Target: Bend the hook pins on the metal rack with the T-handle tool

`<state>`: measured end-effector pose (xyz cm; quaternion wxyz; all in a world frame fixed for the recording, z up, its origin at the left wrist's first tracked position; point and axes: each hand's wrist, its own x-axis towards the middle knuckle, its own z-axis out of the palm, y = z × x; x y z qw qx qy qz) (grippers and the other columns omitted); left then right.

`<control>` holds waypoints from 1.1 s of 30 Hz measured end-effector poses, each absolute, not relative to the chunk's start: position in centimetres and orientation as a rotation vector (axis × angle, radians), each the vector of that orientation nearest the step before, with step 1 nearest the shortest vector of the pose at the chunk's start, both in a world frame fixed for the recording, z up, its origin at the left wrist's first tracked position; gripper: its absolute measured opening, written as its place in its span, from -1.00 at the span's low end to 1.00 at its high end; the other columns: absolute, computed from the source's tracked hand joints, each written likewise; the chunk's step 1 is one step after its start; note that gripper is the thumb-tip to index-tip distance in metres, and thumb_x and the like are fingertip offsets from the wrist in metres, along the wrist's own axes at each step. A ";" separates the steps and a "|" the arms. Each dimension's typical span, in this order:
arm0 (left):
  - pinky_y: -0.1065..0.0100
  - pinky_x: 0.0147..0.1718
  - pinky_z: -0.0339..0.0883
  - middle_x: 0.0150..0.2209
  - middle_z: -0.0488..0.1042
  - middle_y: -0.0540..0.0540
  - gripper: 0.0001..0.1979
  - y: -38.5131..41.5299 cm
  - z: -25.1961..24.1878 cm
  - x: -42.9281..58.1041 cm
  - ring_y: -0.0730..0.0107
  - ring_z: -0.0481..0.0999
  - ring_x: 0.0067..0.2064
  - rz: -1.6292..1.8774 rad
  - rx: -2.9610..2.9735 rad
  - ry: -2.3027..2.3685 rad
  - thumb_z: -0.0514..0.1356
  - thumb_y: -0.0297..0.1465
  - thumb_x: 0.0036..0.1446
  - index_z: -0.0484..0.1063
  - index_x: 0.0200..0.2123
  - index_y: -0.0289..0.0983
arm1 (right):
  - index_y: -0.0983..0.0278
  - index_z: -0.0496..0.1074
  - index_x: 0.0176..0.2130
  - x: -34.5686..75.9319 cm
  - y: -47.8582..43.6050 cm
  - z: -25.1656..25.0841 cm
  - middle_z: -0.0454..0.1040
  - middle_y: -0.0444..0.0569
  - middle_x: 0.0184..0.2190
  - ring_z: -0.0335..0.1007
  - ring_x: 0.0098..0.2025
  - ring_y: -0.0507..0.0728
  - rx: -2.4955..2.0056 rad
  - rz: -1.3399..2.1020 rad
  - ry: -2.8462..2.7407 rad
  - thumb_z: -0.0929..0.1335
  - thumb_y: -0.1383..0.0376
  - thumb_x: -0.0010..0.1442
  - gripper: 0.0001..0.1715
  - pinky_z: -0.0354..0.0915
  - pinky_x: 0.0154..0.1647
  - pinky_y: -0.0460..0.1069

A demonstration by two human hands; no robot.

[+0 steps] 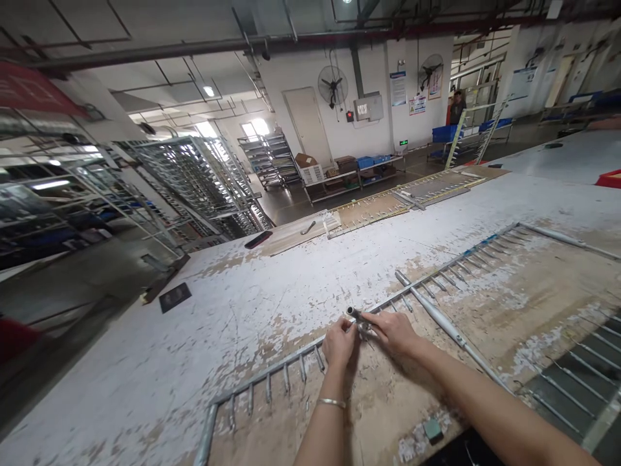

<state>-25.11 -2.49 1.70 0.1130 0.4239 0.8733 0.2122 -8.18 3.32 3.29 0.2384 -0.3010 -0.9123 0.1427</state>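
Note:
A long grey metal rack frame (272, 371) lies flat on the worn worktable, with a row of short prongs (268, 388) along its bar. My left hand (338, 343) is closed at the middle of this bar, thumb and fingers pinched together; what they grip is hidden. Close beside it, my right hand (395, 331) is closed on a short metal tube-ended tool (354, 312), its round hollow end pointing up and away from me. The tool's lower part and the prong near it are covered by my fingers.
A small green block (433, 430) lies near my right forearm. Across the table are a dark flat pad (175, 297), a wrench (308, 227) and another pronged frame (369, 220). Loaded racks (194, 181) stand beyond the left edge. A person (457, 107) is far off.

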 end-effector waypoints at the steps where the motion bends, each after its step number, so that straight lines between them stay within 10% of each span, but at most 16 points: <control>1: 0.42 -0.44 0.01 -0.37 0.55 -0.01 -0.74 -2.5 1.6 -25.1 0.34 0.47 -0.32 0.631 1.253 2.562 0.14 -0.12 0.11 0.49 -0.38 -0.15 | 0.09 0.31 0.21 -8.2 3.3 3.5 0.58 0.00 -0.25 0.49 -0.26 0.15 -0.806 0.390 -2.466 0.24 0.24 0.34 -0.53 0.29 -0.28 -0.06; 16: 0.42 -0.46 -0.02 -0.39 0.55 0.01 -0.77 -2.5 1.3 -25.3 0.35 0.47 -0.33 0.677 1.286 2.569 0.16 -0.15 0.10 0.48 -0.40 -0.16 | 0.15 0.19 0.29 -7.9 4.3 3.4 0.49 0.02 0.05 0.46 -0.04 0.13 -0.795 0.496 -2.188 0.17 0.28 0.36 -0.47 0.32 -0.08 -0.05; 21: 0.42 -0.45 -0.03 -0.38 0.55 0.01 -0.80 -2.6 1.1 -25.4 0.37 0.46 -0.33 0.715 1.297 2.538 0.17 -0.19 0.10 0.48 -0.39 -0.16 | 0.07 0.33 0.20 -8.0 4.6 3.5 0.61 -0.05 -0.24 0.52 -0.25 0.16 -0.978 0.456 -2.416 0.24 0.26 0.31 -0.52 0.34 -0.26 -0.04; 33: 0.42 -0.44 -0.01 -0.38 0.56 -0.04 -0.80 -2.5 1.3 -25.3 0.34 0.46 -0.32 0.688 1.284 2.550 0.17 -0.20 0.11 0.50 -0.37 -0.18 | 0.10 0.27 0.24 -8.0 3.5 2.9 0.58 -0.01 -0.14 0.50 -0.18 0.12 -0.990 0.447 -2.393 0.23 0.25 0.35 -0.51 0.29 -0.20 -0.07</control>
